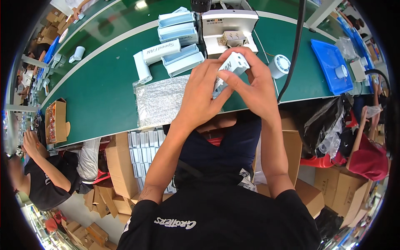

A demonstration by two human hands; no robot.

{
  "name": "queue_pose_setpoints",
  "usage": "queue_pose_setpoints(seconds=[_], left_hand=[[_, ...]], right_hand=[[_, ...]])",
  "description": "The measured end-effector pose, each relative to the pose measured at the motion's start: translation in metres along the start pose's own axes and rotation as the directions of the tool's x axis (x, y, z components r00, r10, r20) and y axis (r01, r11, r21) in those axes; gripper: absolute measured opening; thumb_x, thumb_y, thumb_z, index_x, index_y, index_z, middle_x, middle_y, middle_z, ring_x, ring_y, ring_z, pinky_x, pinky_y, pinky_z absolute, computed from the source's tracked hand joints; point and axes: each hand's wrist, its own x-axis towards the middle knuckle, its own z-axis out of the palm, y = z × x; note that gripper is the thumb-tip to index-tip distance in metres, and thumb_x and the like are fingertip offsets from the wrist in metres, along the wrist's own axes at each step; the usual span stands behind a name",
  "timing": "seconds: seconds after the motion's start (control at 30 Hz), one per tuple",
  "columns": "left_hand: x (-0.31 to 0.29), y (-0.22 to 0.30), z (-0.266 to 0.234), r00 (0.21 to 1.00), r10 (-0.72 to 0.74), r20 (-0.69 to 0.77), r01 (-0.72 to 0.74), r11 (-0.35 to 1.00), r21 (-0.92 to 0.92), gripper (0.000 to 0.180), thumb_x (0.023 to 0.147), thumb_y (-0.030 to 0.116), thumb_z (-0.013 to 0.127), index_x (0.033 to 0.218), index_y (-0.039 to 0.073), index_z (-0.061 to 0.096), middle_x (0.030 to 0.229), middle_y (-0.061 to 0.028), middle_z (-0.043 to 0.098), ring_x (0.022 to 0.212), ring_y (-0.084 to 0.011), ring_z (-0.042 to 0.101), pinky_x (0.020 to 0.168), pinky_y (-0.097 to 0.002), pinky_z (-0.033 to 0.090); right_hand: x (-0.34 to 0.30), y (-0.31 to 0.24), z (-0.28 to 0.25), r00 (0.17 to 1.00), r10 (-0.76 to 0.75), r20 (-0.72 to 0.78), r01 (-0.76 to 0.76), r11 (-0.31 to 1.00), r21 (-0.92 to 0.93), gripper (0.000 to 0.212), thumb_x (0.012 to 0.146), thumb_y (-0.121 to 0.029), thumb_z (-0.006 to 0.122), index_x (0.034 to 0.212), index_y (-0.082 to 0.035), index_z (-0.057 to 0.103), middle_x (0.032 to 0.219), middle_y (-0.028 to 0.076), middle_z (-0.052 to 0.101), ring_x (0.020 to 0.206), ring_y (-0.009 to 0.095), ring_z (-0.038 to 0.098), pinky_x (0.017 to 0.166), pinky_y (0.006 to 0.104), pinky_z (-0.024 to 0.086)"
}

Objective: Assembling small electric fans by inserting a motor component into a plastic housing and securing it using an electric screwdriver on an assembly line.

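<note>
In front of my chest, over the green table's near edge, both hands hold a pale blue and white plastic casing (236, 63). It is tilted, with dark lettering along one face and small slots at its upper end. My left hand (201, 95) is closed on its lower left side. My right hand (259, 85) wraps the right side, thumb pressed against the lettered face. Just beyond stands a white machine (230, 20) with a metal block (234, 38) in its front. Left of it lie several stacked pale blue casings (177, 33). To the right sits a round fan head (281, 66).
A silvery bubble-wrap sheet (160, 101) lies on the table (104, 89) left of my hands. A black cable (296, 46) hangs at the right, before a blue tray (331, 62). A carton of casings (121, 166) stands below left. Other people work at both sides.
</note>
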Motion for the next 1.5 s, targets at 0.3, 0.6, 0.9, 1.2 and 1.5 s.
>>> queue_pose_setpoints(seconds=[0.3,0.6,0.9,1.2,1.5], left_hand=[[-0.032,-0.001,-0.031,0.98,-0.195,-0.039,0.192,0.979,-0.073,0.076,0.073,0.008,0.081,0.143,0.005,0.05,0.135,-0.0201,0.045,0.125,-0.0367,0.052,0.105,-0.0452,0.048],[-0.023,-0.01,-0.02,0.976,-0.212,0.047,0.214,0.975,-0.065,0.072,0.073,0.009,0.084,0.138,0.003,0.053,0.131,-0.02,0.047,0.121,-0.0411,0.055,0.103,-0.0449,0.048],[-0.026,-0.011,-0.025,0.964,-0.244,0.107,0.263,0.934,-0.242,0.07,0.079,0.016,0.083,0.139,0.005,0.05,0.128,-0.0179,0.054,0.117,-0.0399,0.058,0.096,-0.0428,0.05],[-0.027,-0.01,-0.027,0.963,-0.252,0.098,0.269,0.927,-0.26,0.07,0.082,0.024,0.086,0.141,0.007,0.053,0.125,-0.0144,0.061,0.112,-0.0359,0.064,0.091,-0.0426,0.053],[-0.032,-0.009,-0.022,0.966,-0.237,0.1,0.255,0.931,-0.259,0.069,0.08,0.024,0.087,0.139,0.008,0.055,0.125,-0.014,0.063,0.112,-0.0359,0.065,0.092,-0.0419,0.053]], right_hand=[[-0.007,0.004,0.011,0.986,-0.161,0.042,0.165,0.976,-0.142,0.037,0.087,-0.011,0.083,0.118,-0.003,0.063,0.107,0.006,0.068,0.078,0.017,0.067,0.065,0.0284,0.054],[-0.004,0.011,0.007,0.991,-0.13,0.024,0.131,0.989,-0.069,0.052,0.082,-0.007,0.088,0.127,-0.006,0.061,0.104,0.003,0.073,0.093,0.01,0.068,0.074,0.0273,0.058],[-0.005,0.005,0.012,0.992,-0.123,-0.011,0.121,0.986,-0.119,0.069,0.083,-0.009,0.087,0.142,-0.007,0.05,0.109,0.008,0.075,0.097,0.019,0.075,0.084,0.0326,0.062],[0.007,0.011,0.004,0.962,-0.252,0.106,0.273,0.9,-0.341,0.051,0.079,-0.012,0.09,0.124,-0.008,0.065,0.109,0.006,0.075,0.093,0.025,0.077,0.078,0.0322,0.06],[0.0,0.009,0.001,0.967,-0.213,0.14,0.244,0.93,-0.273,0.043,0.077,-0.014,0.091,0.114,-0.009,0.069,0.104,0.003,0.076,0.091,0.023,0.077,0.075,0.0317,0.06]])
